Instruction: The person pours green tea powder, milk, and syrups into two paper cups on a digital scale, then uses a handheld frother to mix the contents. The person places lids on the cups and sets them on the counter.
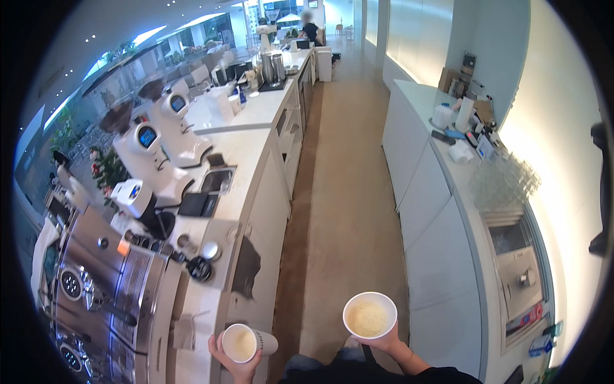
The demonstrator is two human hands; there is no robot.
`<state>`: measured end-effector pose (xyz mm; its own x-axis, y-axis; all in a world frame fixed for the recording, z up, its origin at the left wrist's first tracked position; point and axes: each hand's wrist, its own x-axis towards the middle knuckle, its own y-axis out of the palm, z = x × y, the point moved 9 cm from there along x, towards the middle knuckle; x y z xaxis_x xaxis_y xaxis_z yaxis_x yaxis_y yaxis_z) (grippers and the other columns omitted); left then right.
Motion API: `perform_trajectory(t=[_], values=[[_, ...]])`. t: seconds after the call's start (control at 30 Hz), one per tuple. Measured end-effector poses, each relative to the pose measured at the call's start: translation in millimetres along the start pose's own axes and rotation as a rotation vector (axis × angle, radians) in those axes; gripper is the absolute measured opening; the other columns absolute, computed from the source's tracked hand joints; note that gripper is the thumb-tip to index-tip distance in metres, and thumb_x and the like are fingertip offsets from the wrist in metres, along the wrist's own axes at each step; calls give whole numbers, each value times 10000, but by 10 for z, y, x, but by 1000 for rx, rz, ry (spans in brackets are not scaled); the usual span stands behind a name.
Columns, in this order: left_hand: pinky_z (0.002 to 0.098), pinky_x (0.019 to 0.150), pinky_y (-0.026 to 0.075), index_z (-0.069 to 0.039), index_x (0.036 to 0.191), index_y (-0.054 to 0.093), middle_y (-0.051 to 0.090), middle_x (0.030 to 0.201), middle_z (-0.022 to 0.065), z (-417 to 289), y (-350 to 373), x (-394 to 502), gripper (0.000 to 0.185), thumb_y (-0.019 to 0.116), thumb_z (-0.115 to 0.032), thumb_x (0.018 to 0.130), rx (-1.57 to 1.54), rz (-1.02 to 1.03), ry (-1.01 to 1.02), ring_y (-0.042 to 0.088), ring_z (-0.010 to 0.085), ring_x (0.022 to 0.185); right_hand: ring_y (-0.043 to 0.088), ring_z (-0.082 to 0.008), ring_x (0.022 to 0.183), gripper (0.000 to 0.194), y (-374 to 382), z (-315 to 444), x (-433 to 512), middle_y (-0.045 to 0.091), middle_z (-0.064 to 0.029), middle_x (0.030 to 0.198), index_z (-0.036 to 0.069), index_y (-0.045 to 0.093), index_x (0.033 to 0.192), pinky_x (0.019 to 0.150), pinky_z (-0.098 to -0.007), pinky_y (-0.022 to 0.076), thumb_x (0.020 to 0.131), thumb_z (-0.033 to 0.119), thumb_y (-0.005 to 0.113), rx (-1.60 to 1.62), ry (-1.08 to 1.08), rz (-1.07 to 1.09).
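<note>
My left hand [233, 362] is closed around a white paper cup [265, 342] that bears writing on its side and has pale yellowish contents. To its right, over the aisle, my right hand [387, 343] holds a wider white paper cup [349, 307] from below. Pale yellow, grainy-looking contents fill part of that cup. Both cups are apart from each other and from the counters.
At left stands an espresso machine [160, 283] on the counter [240, 192], with white coffee grinders [144, 161] behind it. An aisle [352, 182] runs ahead. The right counter [470, 230] holds clear glassware [503, 180]. A person [311, 31] is far ahead.
</note>
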<state>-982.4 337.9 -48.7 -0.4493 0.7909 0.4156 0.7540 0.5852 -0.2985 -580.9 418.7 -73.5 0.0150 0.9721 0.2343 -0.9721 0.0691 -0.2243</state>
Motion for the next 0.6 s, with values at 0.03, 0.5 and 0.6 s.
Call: perform_trajectory(t=[0.03,0.5,0.6], values=[[434,994,409,-6,1430,98,413,1280,142,-75,335,201,1233,900,-325,549,-6,19,-18,490,292,1161,634,-245,1073,895,-170,-70,246,635,-148,1165,1,482,1252,922,-383,505,531,270,938,3,-4,-20],[392,1016,410,-12,1399,181,449,1276,153,-49,4053,3612,1156,929,-247,550,148,220,280,506,267,1181,616,-207,1045,706,-724,-1133,4040,621,-106,1139,-18,532,1199,929,-349,480,592,100,873,104,174,-134],[404,1017,423,-32,1430,147,478,1264,163,391,4705,4677,1173,922,-201,566,-90,211,101,523,274,1187,604,-220,1053,723,-768,-1427,4953,602,-109,1158,-16,519,1222,942,-359,471,596,85,865,77,207,-195]])
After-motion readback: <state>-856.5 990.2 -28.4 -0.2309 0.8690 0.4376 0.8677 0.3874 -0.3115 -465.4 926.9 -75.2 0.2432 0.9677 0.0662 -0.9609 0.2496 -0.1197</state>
